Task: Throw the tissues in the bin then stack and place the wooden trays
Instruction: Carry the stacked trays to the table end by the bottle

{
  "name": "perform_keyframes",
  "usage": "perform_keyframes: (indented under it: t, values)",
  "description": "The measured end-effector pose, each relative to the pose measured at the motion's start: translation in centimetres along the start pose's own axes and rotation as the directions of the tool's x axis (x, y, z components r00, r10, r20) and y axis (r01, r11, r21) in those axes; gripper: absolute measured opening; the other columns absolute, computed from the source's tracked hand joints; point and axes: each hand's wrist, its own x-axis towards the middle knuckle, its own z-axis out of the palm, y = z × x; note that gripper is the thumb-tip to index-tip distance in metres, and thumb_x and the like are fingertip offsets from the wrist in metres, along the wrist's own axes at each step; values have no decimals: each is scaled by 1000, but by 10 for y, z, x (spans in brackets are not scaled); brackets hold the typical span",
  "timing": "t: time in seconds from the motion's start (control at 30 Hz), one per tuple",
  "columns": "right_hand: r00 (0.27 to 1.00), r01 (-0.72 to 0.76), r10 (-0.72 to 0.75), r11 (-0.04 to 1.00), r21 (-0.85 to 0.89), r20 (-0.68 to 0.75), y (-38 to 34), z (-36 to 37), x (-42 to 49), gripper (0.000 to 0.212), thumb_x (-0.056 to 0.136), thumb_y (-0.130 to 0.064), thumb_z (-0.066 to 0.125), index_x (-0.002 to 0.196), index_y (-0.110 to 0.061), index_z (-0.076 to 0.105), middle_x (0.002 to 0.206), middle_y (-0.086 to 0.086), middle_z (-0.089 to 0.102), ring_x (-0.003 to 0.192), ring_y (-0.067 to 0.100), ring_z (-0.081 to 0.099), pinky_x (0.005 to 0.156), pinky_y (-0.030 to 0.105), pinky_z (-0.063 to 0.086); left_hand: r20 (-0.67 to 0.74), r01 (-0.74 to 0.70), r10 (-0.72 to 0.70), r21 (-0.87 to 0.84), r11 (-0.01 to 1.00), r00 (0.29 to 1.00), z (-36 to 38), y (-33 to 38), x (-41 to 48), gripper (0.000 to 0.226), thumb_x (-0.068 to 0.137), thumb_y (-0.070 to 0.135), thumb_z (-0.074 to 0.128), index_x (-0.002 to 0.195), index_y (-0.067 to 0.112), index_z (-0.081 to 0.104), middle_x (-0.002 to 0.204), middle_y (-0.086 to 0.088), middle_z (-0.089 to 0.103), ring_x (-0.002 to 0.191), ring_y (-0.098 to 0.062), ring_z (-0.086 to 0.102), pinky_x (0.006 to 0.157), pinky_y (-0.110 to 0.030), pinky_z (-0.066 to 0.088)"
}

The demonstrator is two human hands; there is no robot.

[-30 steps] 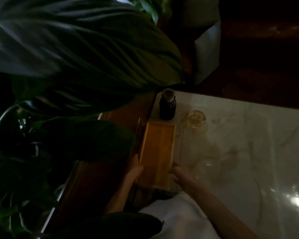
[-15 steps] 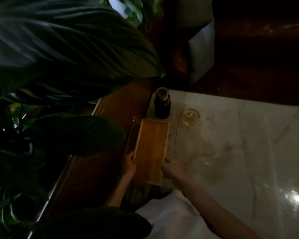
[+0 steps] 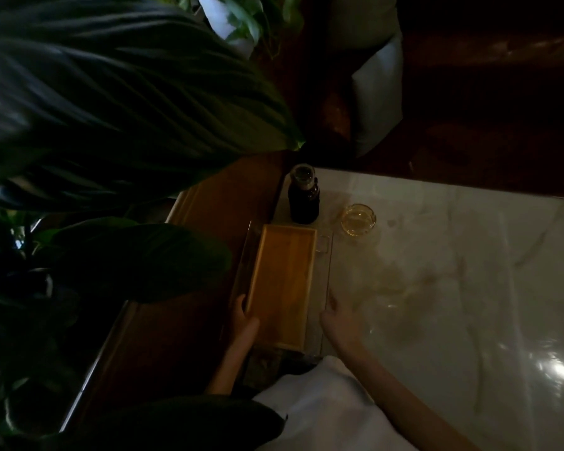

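Right hand (image 3: 337,323) was withdrawn from wooden tray (image 3: 282,281), fingers spread, resting on the table (image 3: 453,288). Left hand (image 3: 243,320) was kept clamped on the tray's near left edge. Tray was lodged inside clear holder (image 3: 324,252).

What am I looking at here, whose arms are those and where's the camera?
There is no machine: a person wears a camera on the head, looking down at their own bare arms. The left hand grips the near left edge of a wooden tray, which seems to sit inside a clear holder. The right hand lies open on the marble table, holding nothing. Beyond the tray stand a dark bottle and a glass ashtray. Big plant leaves fill the left side.
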Motion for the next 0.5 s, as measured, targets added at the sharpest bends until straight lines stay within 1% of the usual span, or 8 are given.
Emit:
perform_keyframes:
  t: [0.03, 0.07, 0.13, 0.2, 0.23, 0.3, 0.4, 0.5]
  values:
    - [999, 13, -14, 999, -29, -39, 3, -3, -1, 46, 83, -18, 56, 128, -11, 52, 107, 16, 68, 71, -3, 59, 60, 28, 55, 2, 9, -9, -6, 1000, 1000, 2, -2, -3, 68, 90, -6, 44, 151, 16, 23, 153, -15, 32, 135, -33, 40, 102, -40, 41]
    - [999, 11, -13, 998, -56, -35, 3, -6, -1, 46, 84, -16, 56, 129, -10, 50, 115, 20, 64, 82, 3, 61, 64, 33, 55, 12, 20, -19, -9, 1000, 1000, 3, -4, -6, 70, 89, -6, 44, 152, 17, 21, 154, -15, 30, 136, -33, 38, 107, -43, 40]
    - [998, -17, 22, 996, -85, 59, 2, -6, 1, 45, 86, -16, 58, 129, -8, 50, 124, 20, 60, 93, 12, 61, 66, 28, 51, 39, 14, -15, 37, 999, 999, 6, -5, -10, 74, 89, -4, 45, 153, 19, 16, 158, -15, 21, 141, -33, 31, 115, -49, 34]
    - [989, -41, 51, 996, -78, 136, -2, -2, -1, 45, 86, -17, 58, 128, -1, 51, 128, 19, 59, 95, 15, 62, 74, 33, 56, 78, -25, 17, 104, 994, 997, 5, -7, -12, 77, 91, 2, 49, 154, 22, 10, 161, -12, 8, 146, -33, 21, 117, -54, 29]
    - [983, -55, 61, 998, -42, 172, -4, 0, -3, 50, 87, -17, 58, 133, -3, 48, 131, 14, 58, 95, 15, 61, 74, 31, 56, 98, -45, 34, 109, 993, 995, 2, -8, -12, 77, 92, 5, 50, 154, 24, 7, 162, -12, 5, 147, -33, 17, 118, -55, 27]
    - [967, -78, 66, 996, 40, 248, -6, 5, -7, 64, 88, -18, 57, 148, -14, 34, 137, 3, 49, 97, 7, 49, 74, 19, 46, 83, -68, 56, 151, 986, 995, -3, -8, -10, 77, 92, 10, 51, 153, 24, 6, 162, -10, 0, 149, -33, 12, 118, -57, 24]
    - [961, -83, 69, 996, 41, 266, -8, 6, -8, 71, 88, -14, 56, 152, -17, 25, 152, 9, 37, 115, 16, 43, 88, 28, 36, 65, -70, 56, 229, 971, 996, -9, -5, -8, 79, 92, 13, 52, 154, 25, 5, 163, -9, -3, 149, -33, 7, 118, -57, 24]
    - [957, -100, 77, 993, 69, 279, -8, 5, -5, 69, 90, -13, 55, 152, -15, 25, 155, 10, 34, 129, 21, 41, 91, 29, 34, 84, -76, 56, 255, 964, 995, -11, -2, -10, 80, 92, 15, 52, 154, 26, 3, 163, -9, -4, 149, -34, 7, 118, -57, 24]
